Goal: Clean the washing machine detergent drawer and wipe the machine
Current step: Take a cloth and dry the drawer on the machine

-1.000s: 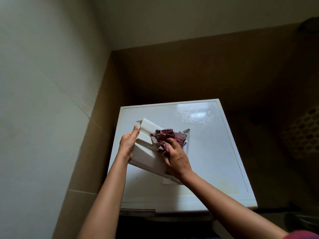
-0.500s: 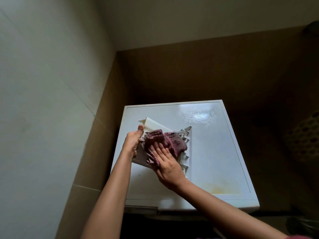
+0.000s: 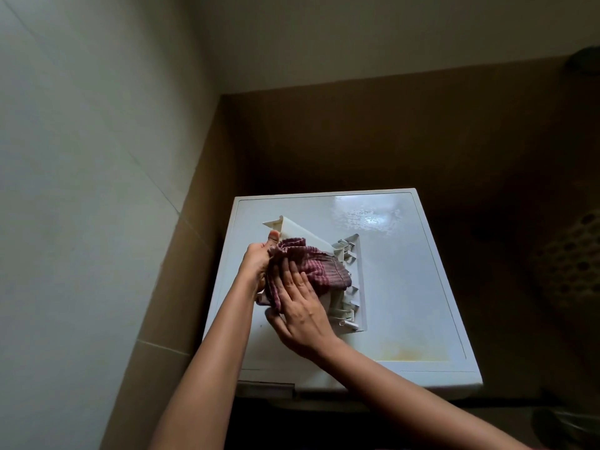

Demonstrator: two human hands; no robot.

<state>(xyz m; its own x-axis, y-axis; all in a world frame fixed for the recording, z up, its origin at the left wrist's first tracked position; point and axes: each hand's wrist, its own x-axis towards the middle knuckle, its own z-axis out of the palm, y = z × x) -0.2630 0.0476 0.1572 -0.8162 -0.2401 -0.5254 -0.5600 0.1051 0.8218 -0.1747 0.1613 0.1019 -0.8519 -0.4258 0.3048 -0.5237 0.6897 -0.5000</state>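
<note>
The white detergent drawer (image 3: 303,233) rests tilted on top of the white washing machine (image 3: 406,287), its front panel (image 3: 355,287) facing right. My left hand (image 3: 256,261) grips the drawer's left edge, thumb up against its side. A dark red checked cloth (image 3: 311,271) lies over the drawer. My right hand (image 3: 300,315) presses flat on the cloth with fingers spread, covering the drawer's near part.
A brown cardboard panel (image 3: 389,134) lines the wall behind and left of the machine. A perforated basket (image 3: 574,267) stands in the dark at right. A yellowish stain (image 3: 409,352) marks the machine top near the front edge.
My right hand went from bunching the cloth at the drawer's top to pressing it flat and sliding it down and left. The drawer turned so its front panel shows more.
</note>
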